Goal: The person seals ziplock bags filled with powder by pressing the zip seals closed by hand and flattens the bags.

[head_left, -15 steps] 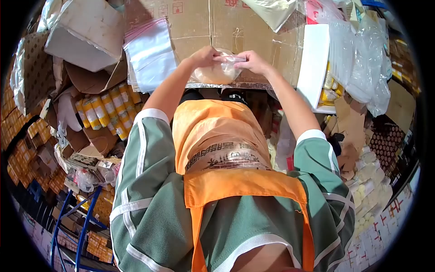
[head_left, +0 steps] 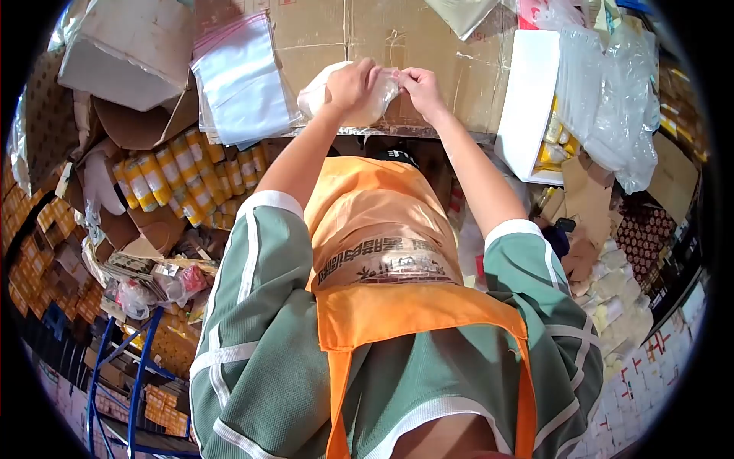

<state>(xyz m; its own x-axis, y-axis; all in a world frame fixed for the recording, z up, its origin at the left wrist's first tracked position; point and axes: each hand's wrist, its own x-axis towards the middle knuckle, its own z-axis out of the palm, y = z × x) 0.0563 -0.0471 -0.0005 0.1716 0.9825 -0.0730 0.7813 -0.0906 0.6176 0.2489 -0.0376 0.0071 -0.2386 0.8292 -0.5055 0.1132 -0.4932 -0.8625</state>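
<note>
A clear zip-lock bag (head_left: 369, 112) with pale contents sits at the near edge of the cardboard-covered table (head_left: 451, 84). What fills the bag I cannot make out. My left hand (head_left: 352, 86) is closed over the bag's top, near the middle of its opening. At the right end of the zip strip, my right hand (head_left: 422, 90) pinches the bag's corner between thumb and fingers. Left of the bag lies a stack of flat zip-lock bags (head_left: 241, 80) with pink-red tops.
A white foam box (head_left: 527, 99) holding yellow-labelled packs stands at the table's right, beside clear plastic wrapping (head_left: 612, 107). Another white foam box (head_left: 126, 57) is at upper left. Yellow-wrapped rolls (head_left: 180, 180) are stacked below the table's left edge. A blue metal frame (head_left: 138, 382) stands lower left.
My left hand has shifted along the bag's top and now covers more of it. My right hand still pinches the right corner. The whole view has moved slightly.
</note>
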